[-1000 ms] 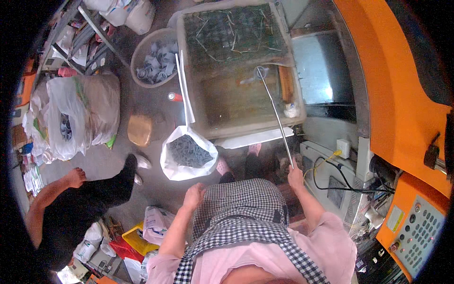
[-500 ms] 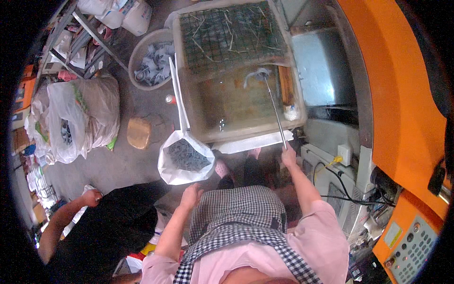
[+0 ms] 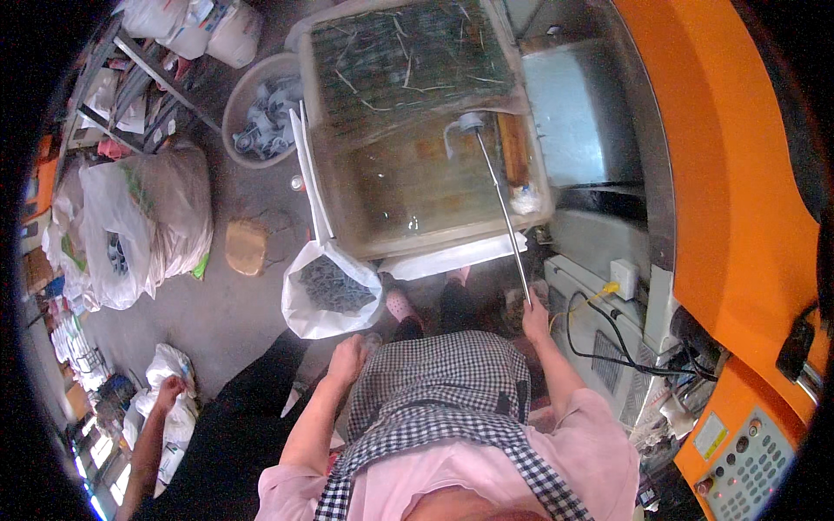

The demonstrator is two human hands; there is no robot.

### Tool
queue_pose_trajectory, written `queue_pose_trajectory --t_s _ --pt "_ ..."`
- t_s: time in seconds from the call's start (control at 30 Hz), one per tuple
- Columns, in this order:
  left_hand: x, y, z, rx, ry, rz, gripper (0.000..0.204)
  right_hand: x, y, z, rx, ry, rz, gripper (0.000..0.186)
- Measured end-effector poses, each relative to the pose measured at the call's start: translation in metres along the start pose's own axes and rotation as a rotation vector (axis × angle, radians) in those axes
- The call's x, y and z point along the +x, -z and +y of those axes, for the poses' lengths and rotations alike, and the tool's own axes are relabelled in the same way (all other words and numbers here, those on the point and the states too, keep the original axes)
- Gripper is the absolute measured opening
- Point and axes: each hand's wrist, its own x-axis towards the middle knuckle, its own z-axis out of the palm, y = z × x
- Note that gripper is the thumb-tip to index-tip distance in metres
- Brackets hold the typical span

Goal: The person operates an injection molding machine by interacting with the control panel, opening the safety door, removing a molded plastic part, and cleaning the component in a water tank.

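My right hand [image 3: 534, 318] grips the near end of a long metal rod [image 3: 499, 208]. The rod reaches away from me into a large water-filled tank [image 3: 426, 226], and its round far end [image 3: 470, 122] sits at the water by a mesh screen [image 3: 408, 61] strewn with thin strands. My left hand [image 3: 348, 357] hangs in a loose fist over my checked apron, holding nothing, close to an open white bag of dark parts [image 3: 326, 286].
Another person in black [image 3: 234, 434] bends at lower left, a hand [image 3: 169, 391] on white bags. A round tub of grey parts [image 3: 265, 108] and bulging plastic sacks [image 3: 139, 217] stand left. An orange machine [image 3: 738, 217] with a keypad [image 3: 751, 460] lines the right.
The rod's far end has swung further out over the tank toward the mesh screen. The person in black has shifted down and to the left. My left hand has closed a little.
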Motion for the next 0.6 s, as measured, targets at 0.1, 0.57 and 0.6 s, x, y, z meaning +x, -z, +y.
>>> queue_pose_trajectory --t_s 0.1,0.57,0.6 --pt "0.009 0.01 0.025 -0.048 -0.076 0.034 0.024 0.01 -0.002 0.002 -0.072 0.003 0.012 0.042" --pt "0.025 -0.006 0.017 0.005 -0.005 0.031 0.022 0.164 -0.055 -0.051 0.017 0.088 -0.009 0.039" --pt "0.028 -0.008 0.015 0.015 -0.003 0.02 0.022 0.18 -0.061 -0.053 0.07 0.093 0.001 0.038"
